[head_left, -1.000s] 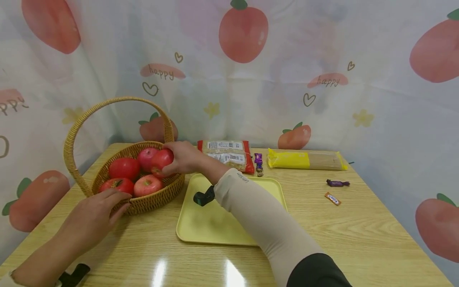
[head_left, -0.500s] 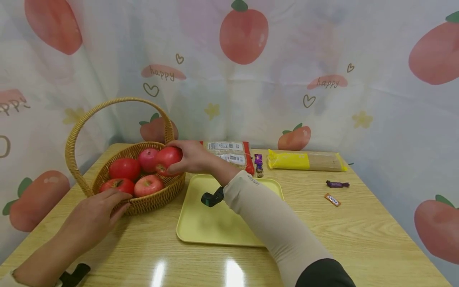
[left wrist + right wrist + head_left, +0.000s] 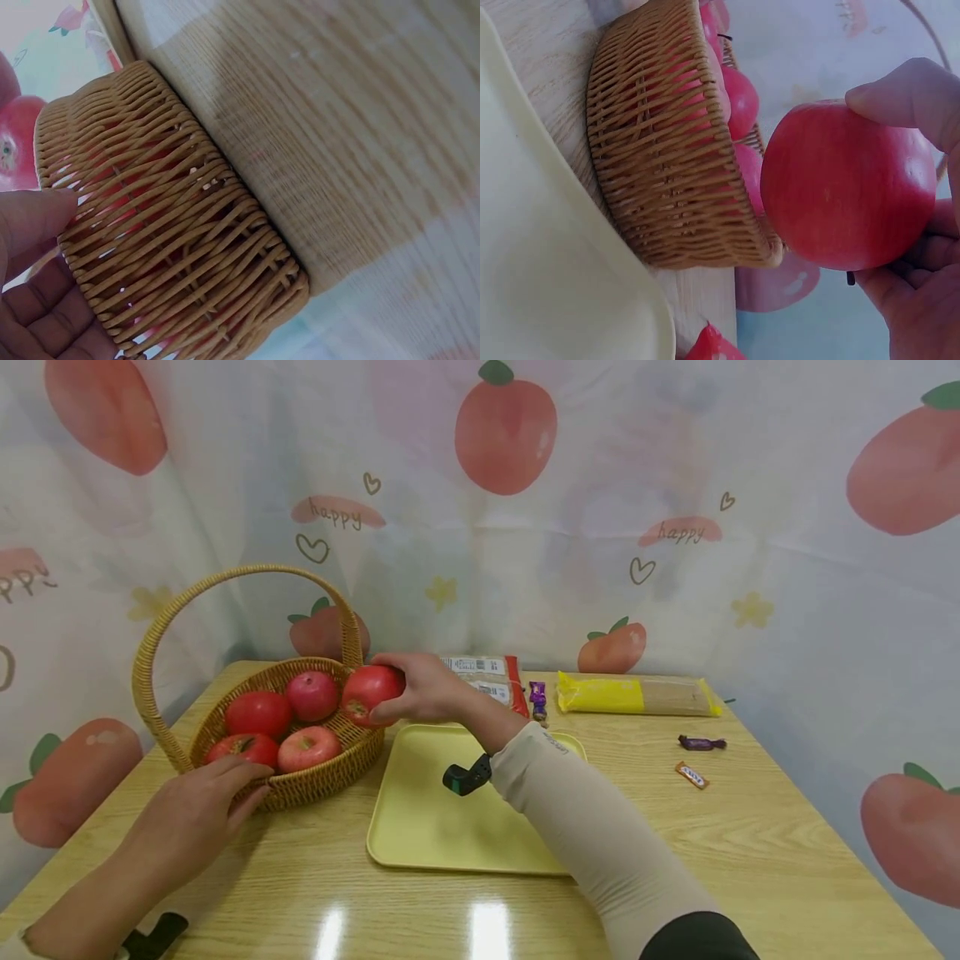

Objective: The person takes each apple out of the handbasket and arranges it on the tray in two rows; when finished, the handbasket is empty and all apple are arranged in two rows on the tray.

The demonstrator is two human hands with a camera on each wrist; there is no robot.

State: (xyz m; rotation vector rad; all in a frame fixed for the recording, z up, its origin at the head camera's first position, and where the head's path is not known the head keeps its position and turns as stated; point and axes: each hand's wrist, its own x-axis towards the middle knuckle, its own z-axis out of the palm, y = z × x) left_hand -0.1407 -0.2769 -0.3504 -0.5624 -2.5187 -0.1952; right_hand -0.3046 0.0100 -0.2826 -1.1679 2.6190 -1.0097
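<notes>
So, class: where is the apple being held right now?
Head view: the apple is in the right hand, above the basket's right rim, left of the yellow tray.

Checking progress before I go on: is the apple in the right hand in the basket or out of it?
Out. The right hand holds the apple in the air above the basket rim, beside the yellow tray.

The right hand reaches forward and leftward on an outstretched, sleeved arm, fingers and thumb curled in a firm grip. The left hand lies low and forward, palm down, its fingers relaxed and pressed flat.
</notes>
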